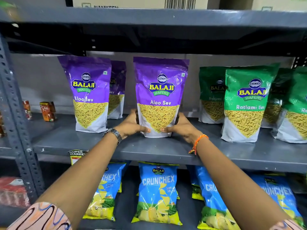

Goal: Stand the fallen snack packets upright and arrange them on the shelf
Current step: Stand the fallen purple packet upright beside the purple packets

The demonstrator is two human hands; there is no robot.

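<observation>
A purple Aloo Sev packet (pixel 160 97) stands upright in the middle of the grey shelf (pixel 99 146). My left hand (pixel 131 124) grips its lower left side and my right hand (pixel 181 127) grips its lower right side, thumbs on the front. To the left, a second purple packet (pixel 89 93) stands upright with a third purple packet (pixel 118 88) behind it. To the right, a green Ratlami Sev packet (pixel 245 103) stands at the front, with more green packets (pixel 212 95) behind and beside it.
Blue Crunchex packets (pixel 157 193) stand in a row on the shelf below. A small juice carton (pixel 48 111) sits at the far left of the grey shelf. The upper shelf board (pixel 149 17) hangs close above the packets. A perforated upright post (pixel 13 105) borders the left.
</observation>
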